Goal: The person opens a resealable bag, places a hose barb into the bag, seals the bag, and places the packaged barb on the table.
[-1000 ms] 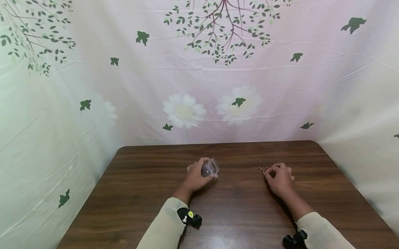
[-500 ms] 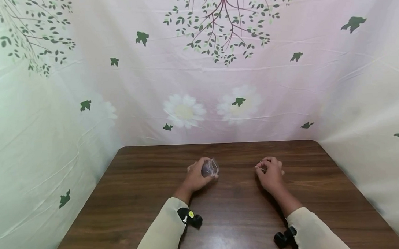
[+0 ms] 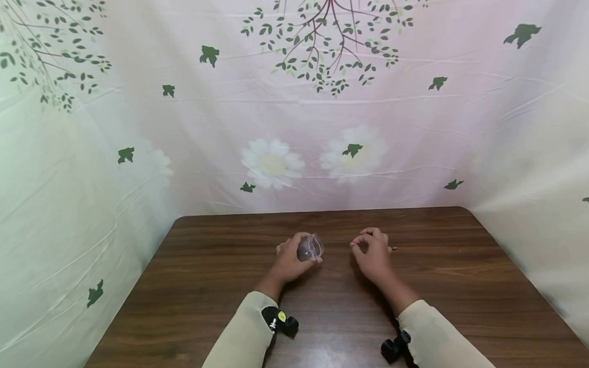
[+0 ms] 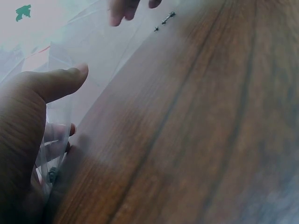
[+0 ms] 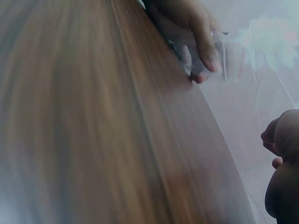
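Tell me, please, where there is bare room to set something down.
The brown wooden table is bare left of the left hand and right of the small metallic pieces. It is tightest between the clear plastic cup and right hand.

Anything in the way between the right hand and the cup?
Nothing visible: only tabletop shows between the right hand and the cup. The left hand grips the cup, so its fingers are around the sides. The small metal pieces lie on the right hand's other side, off that path.
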`<control>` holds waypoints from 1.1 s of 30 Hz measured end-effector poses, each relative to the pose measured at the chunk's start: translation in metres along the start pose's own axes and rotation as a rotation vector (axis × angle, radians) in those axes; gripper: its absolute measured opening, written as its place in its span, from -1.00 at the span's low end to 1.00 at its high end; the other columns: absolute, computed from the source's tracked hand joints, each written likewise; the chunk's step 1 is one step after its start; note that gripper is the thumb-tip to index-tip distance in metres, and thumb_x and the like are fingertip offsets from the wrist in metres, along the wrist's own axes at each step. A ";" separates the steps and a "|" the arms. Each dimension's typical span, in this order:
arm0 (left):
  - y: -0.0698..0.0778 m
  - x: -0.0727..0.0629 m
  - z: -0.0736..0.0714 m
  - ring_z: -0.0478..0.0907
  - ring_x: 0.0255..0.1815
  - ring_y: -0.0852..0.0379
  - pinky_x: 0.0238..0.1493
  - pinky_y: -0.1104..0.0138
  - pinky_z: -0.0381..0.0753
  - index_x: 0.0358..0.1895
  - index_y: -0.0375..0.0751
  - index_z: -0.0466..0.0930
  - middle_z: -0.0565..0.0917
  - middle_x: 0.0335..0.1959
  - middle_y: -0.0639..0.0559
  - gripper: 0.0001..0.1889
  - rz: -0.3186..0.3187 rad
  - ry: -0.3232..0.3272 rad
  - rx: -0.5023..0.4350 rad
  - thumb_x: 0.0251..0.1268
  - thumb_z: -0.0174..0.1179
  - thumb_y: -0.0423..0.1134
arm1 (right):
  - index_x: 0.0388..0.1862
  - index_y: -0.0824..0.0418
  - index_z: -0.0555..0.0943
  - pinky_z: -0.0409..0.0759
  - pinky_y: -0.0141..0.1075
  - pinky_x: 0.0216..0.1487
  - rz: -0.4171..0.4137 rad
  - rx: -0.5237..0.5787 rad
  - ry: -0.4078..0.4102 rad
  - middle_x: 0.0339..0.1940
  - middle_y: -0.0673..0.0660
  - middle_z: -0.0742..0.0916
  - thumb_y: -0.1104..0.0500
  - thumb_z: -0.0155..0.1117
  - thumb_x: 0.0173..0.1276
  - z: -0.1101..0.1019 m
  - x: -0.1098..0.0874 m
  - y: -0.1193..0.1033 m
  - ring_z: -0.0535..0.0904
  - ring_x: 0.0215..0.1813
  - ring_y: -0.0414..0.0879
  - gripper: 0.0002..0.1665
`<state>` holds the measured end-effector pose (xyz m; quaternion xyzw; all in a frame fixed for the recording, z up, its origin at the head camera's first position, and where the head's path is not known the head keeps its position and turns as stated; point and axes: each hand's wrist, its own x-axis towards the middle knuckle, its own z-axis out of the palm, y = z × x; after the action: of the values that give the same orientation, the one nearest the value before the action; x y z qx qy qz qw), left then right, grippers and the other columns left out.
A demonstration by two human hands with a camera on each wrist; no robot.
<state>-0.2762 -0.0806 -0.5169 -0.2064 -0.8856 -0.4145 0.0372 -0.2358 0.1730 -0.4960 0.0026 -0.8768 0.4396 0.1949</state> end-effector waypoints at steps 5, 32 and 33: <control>-0.001 0.000 0.000 0.62 0.24 -0.12 0.43 -0.13 0.24 0.44 0.01 0.47 0.74 0.27 -0.08 -0.23 -0.003 0.000 0.001 0.23 0.62 0.11 | -0.25 0.31 0.75 0.18 0.31 0.37 -0.029 0.027 -0.015 0.27 0.31 0.62 0.29 0.47 0.45 0.016 -0.002 -0.011 0.36 0.43 0.31 -0.91; 0.000 0.001 -0.001 0.61 0.31 -0.12 0.49 -0.15 0.20 0.46 0.05 0.44 0.71 0.33 -0.09 -0.24 -0.026 -0.015 -0.006 0.27 0.59 0.12 | -0.14 0.29 0.78 0.34 0.16 0.38 -0.160 0.176 -0.078 0.23 0.28 0.64 0.30 0.47 0.48 0.049 -0.004 -0.034 0.41 0.39 0.25 -0.94; 0.000 0.001 -0.001 0.61 0.31 -0.12 0.50 -0.15 0.19 0.46 0.06 0.44 0.71 0.33 -0.08 -0.24 -0.027 -0.017 -0.008 0.27 0.58 0.11 | -0.14 0.28 0.79 0.34 0.16 0.38 -0.165 0.174 -0.075 0.23 0.28 0.64 0.31 0.48 0.47 0.049 -0.003 -0.032 0.42 0.39 0.25 -0.95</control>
<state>-0.2772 -0.0812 -0.5163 -0.1981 -0.8868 -0.4169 0.0231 -0.2438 0.1154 -0.4986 0.1080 -0.8387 0.4963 0.1964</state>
